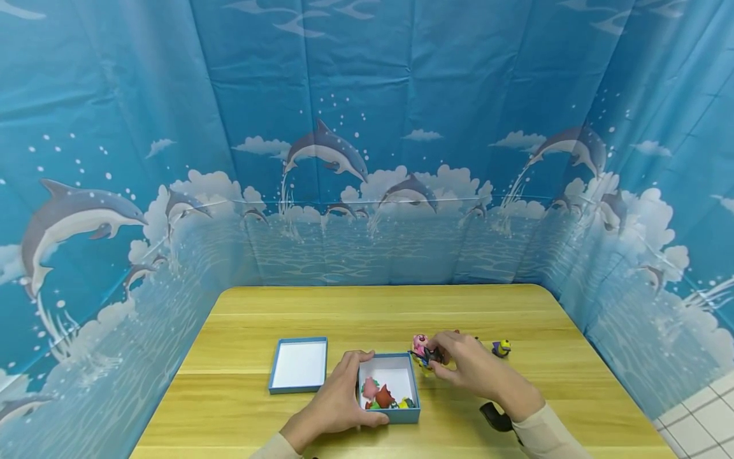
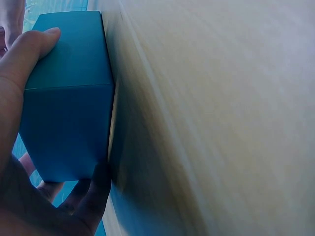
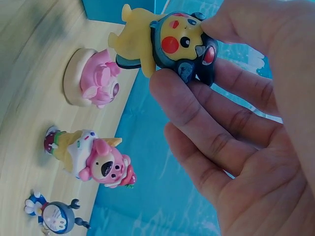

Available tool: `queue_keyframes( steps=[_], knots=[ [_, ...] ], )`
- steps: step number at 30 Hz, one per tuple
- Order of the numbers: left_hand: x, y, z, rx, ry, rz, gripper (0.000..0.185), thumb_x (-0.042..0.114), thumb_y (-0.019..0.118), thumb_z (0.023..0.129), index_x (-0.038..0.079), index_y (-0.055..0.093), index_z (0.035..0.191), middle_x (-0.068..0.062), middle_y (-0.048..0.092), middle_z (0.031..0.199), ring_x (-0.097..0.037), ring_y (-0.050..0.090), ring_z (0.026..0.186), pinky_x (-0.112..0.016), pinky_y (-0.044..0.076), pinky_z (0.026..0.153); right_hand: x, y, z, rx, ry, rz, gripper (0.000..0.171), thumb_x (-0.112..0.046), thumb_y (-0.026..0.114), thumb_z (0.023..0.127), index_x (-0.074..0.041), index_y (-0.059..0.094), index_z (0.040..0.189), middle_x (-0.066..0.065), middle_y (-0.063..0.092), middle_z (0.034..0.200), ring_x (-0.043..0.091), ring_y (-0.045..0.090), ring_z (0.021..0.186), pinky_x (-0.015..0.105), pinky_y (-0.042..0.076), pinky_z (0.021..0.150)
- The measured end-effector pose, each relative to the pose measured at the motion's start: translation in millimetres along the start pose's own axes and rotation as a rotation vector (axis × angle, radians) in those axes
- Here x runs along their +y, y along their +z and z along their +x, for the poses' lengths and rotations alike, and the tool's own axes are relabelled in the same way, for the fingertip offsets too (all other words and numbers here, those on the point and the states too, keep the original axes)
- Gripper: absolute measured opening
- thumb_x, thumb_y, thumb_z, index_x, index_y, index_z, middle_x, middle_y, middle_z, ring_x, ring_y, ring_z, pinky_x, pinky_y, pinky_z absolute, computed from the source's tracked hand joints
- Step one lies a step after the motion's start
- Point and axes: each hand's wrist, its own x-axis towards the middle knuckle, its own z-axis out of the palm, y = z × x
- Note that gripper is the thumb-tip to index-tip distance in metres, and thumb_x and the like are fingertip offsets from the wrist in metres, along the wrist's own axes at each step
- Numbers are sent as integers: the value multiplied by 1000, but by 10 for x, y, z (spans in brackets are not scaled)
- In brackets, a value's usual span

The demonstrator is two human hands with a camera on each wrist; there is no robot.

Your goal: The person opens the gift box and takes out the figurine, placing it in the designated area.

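A blue box (image 1: 395, 415) with a white inside stands uncovered on the table, holding several small pink, red, green and yellow toys (image 1: 384, 396). My left hand (image 1: 337, 403) grips its left side, the thumb on the front wall (image 2: 69, 59) and the other fingers around toward the back. To the right of the box, my right hand (image 1: 474, 368) pinches a yellow toy figurine (image 3: 177, 42) with a dark hood and round red cheeks between thumb and fingers. Beyond it in the right wrist view stand a pink figurine (image 3: 101, 81), a pink bear figurine (image 3: 106, 164) and a blue-hooded figurine (image 3: 56, 216).
A shallow blue lid (image 1: 298, 364), white inside up, lies left of the box. On the right of the wooden table (image 1: 241, 414) is a yellow and purple figurine (image 1: 501, 348). A blue dolphin-print curtain (image 1: 373, 255) hangs behind the table and along its sides.
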Motion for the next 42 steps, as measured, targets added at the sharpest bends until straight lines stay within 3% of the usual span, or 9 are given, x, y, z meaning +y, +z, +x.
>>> queue_keyframes(
  steps=[27,42],
  knots=[
    [12,-4,-3,-1,-1,-5,126,73,102,77,23,42,176,-4,52,171,-26,60,145,-62,60,121,74,94,-56,-87,72,62,14,-11,86,105,-10,78,116,-4,78,104,-1,68,86,32,66,75],
    [6,-8,0,-3,-5,-7,127,74,102,77,24,41,176,-5,52,172,-26,60,145,-62,60,121,107,195,-72,-109,94,84,15,-12,86,104,-7,79,117,-2,81,104,-7,66,85,25,64,74]
  ],
)
